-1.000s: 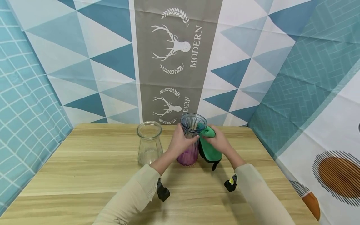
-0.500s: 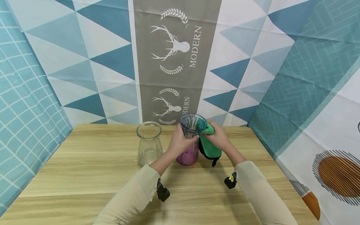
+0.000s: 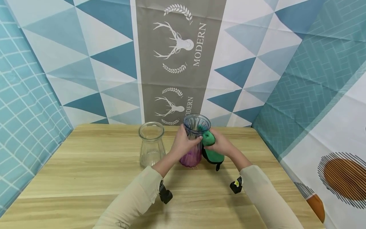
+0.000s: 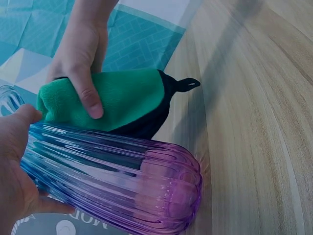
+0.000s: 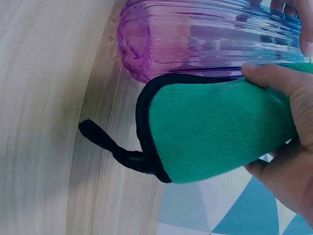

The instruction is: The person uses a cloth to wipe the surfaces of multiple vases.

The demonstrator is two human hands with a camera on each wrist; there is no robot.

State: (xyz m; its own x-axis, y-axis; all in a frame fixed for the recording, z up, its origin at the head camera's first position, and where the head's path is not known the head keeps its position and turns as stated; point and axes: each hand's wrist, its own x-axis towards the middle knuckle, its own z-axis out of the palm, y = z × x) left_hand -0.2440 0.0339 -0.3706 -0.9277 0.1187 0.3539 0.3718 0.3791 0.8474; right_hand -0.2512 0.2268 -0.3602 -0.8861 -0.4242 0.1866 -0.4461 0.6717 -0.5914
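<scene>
A ribbed glass vase [image 3: 191,158], blue at the rim and pink-purple at its base, stands upright on the table. My left hand [image 3: 183,143] grips it just below the flared rim, thumb across the near side. My right hand [image 3: 223,143] holds a folded green cleaning cloth [image 3: 215,156] with black edging against the vase's right side. In the left wrist view, the right thumb lies over the cloth [image 4: 127,95]. A black hanging loop [image 5: 110,149] sticks out from the cloth's lower end in the right wrist view. The fingers behind the cloth are partly hidden.
A clear glass vase [image 3: 151,149] stands on the wooden table [image 3: 94,178], left of the coloured one and close to my left forearm. Patterned cloth hangings [image 3: 114,63] rise behind the table's back edge and along both sides.
My right hand has moved slightly up, then back down along the vase's side with the cloth, whose folded end now sits lower below the rim. My left hand keeps its grip on the vase.
</scene>
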